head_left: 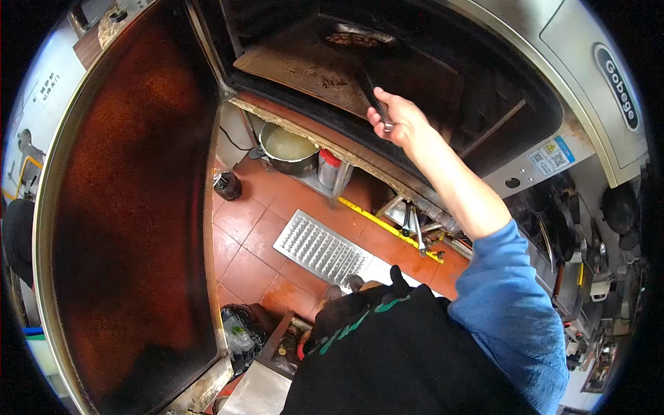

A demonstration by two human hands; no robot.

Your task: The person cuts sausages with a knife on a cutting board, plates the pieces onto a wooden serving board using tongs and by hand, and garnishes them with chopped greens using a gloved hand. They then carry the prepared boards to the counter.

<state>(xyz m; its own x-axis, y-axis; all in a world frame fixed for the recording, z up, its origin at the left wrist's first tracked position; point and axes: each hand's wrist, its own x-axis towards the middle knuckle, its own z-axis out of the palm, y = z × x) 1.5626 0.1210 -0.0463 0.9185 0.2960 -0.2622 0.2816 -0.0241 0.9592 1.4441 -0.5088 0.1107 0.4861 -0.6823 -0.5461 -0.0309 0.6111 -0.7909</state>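
Note:
My right hand (402, 119) reaches into an open oven (332, 83), its fingers wrapped round a long dark handle (372, 95). The handle runs up into the oven toward a round pan (360, 30) that holds browned food. It is too dark in there to tell whether the handle's far end touches the pan. Under the handle lies a flat brown baking stone (297, 72) with dark burnt crumbs on it. My left hand is out of view.
The oven door (131, 207) hangs open on the left, its inner face brown and stained. Below the oven stand a pot of cloudy liquid (287, 146) and a red-topped container (329, 168). A metal drain grate (321, 245) lies in the tiled floor, near a yellow pole (387, 227).

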